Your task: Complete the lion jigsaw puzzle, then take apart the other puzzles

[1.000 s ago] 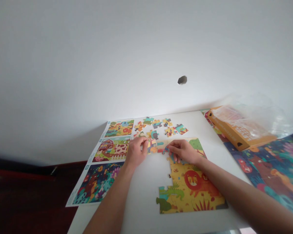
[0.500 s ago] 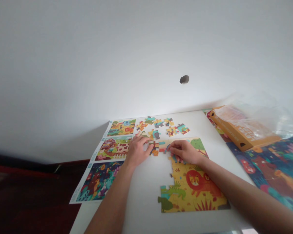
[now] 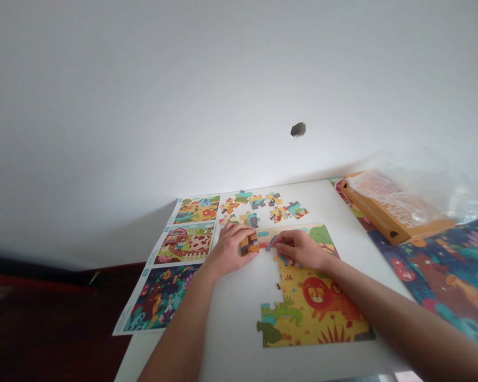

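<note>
My left hand (image 3: 231,248) grips an orange and brown puzzle piece (image 3: 250,244), its thumb along the near edge and its fingers along the far edge. That piece lies flat at the left end of the puzzle's top row; whether its tab is locked in, I cannot tell. My right hand (image 3: 302,248) is closed, with thumb and fingertips pinched at a blue-patterned piece (image 3: 271,243) in the upper left of the puzzle. Below the hands spreads the partly joined puzzle (image 3: 298,305), showing a red-maned lion and a green crocodile. Its left edge is stepped.
Several loose puzzle pieces (image 3: 257,201) lie at the table's back. A picture sheet (image 3: 153,265) runs along the left edge. On the right stand an orange box (image 3: 398,217) with clear plastic wrap (image 3: 430,185) and a dark animal puzzle (image 3: 434,270). A wall rises behind.
My left hand has closed its thumb and fingers around the orange and brown puzzle piece, the thumb shifting to the near edge. My right hand stays almost in place.
</note>
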### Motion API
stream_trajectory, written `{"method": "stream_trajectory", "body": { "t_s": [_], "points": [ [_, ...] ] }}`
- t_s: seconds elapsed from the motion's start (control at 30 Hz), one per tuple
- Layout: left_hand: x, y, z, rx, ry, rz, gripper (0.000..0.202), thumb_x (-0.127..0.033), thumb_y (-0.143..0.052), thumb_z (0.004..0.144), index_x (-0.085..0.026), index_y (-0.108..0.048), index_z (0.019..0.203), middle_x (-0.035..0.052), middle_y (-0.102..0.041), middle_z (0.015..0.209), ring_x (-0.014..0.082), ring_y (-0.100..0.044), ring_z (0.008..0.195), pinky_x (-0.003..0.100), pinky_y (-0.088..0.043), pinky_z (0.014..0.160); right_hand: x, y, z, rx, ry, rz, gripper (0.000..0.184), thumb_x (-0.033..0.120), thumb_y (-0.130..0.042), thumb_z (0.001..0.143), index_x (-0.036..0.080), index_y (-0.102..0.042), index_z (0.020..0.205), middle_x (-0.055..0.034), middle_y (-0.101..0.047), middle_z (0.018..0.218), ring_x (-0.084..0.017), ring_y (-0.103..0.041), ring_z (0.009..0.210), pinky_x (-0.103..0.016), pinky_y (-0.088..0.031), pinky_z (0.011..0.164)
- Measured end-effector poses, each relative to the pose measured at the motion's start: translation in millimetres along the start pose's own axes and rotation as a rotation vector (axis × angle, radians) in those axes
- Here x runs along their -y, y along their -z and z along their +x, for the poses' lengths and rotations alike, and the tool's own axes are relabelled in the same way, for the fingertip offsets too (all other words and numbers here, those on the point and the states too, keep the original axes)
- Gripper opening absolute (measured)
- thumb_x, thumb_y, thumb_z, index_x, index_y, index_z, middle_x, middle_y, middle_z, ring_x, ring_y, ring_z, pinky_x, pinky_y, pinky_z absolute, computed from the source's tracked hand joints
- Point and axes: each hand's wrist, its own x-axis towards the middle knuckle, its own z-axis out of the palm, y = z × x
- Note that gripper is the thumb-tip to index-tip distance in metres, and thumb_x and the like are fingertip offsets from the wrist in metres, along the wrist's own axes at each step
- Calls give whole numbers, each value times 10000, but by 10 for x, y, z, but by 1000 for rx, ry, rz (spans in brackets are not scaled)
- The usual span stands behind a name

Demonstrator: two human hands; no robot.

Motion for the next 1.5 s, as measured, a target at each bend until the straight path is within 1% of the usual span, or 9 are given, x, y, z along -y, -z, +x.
{"method": "stream_trajectory", "body": {
  "t_s": [0.13, 0.23, 0.3, 0.4, 0.53, 0.67, 0.97, 1.17, 1.5],
  "points": [
    [-16, 19, -12, -9, -13, -15, 408, -249, -680, 807, -251, -625, 1211, 56, -672, 1089, 243, -531, 1070, 421, -437, 991, 11, 130, -6, -214, 170, -241, 236, 357, -504, 906, 205, -684, 924, -15, -673, 707, -136, -580, 545, -266, -479, 552],
    [-39, 26, -24, 56, -12, -7, 429, -305, -726, 776, -276, -645, 1196, 65, -626, 1148, 260, -516, 1109, 454, -398, 1041, -58, 373, 32, -537, 318, -586, 260, 306, -483, 920, 220, -702, 1031, -76, -720, 978, -221, -645, 880, -353, -497, 832],
    [-65, 28, -31, 136, -17, -2, 520, -385, -778, 723, -305, -641, 1218, 73, -568, 1227, 288, -483, 1169, 492, -360, 1076, -137, 544, 66, -611, 322, -777, 305, 312, -496, 921, 229, -684, 1146, -105, -657, 1225, -279, -581, 1111, -419, -441, 963],
    [-99, 35, -37, 225, -15, 12, 713, -488, -827, 634, -348, -594, 1294, 87, -432, 1390, 352, -385, 1286, 555, -309, 1105, -238, 702, 96, -622, 147, -942, 329, 398, -540, 908, 269, -684, 1173, -101, -518, 1426, -336, -472, 1265, -492, -398, 992],
    [-91, 68, -40, 231, 25, 59, 744, -461, -822, 647, -350, -558, 1333, 90, -279, 1507, 385, -245, 1392, 579, -236, 1142, -241, 729, 77, -654, -13, -1001, 304, 449, -531, 910, 229, -717, 1009, -109, -579, 1341, -316, -523, 1187, -463, -391, 954],
    [-34, 87, -48, 199, 40, 98, 617, -335, -771, 713, -339, -588, 1303, 78, -316, 1483, 361, -228, 1403, 565, -206, 1162, -205, 735, 50, -693, -90, -1026, 274, 444, -552, 892, 199, -673, 899, -102, -681, 1065, -298, -572, 1018, -419, -392, 859],
    [52, 52, -77, 121, 66, 168, 504, -94, -511, 828, -320, -620, 1265, 40, -383, 1463, 299, -207, 1428, 550, -201, 1177, -279, 775, 92, -750, -135, -1026, 286, 354, -536, 889, 181, -632, 1096, -139, -662, 1049, -316, -535, 1028, -401, -365, 837],
    [97, 122, -113, 180, 99, 166, 701, -423, -753, 717, -308, -530, 1371, 92, -329, 1508, 388, -175, 1436, 596, -191, 1163, -344, 794, 139, -799, -178, -942, 427, 377, -572, 836, 164, -556, 1206, -155, -652, 1040, -329, -538, 1030, -414, -379, 850],
    [279, 14, -123, 24, 265, 283, 521, -444, -695, 803, -309, -600, 1297, 95, -400, 1476, 381, -252, 1414, 590, -252, 1134, -361, 784, 157, -844, -100, -794, 624, 324, -641, 730, 142, -460, 1299, -137, -604, 1015, -294, -573, 985, -402, -409, 842]
  ]
}}
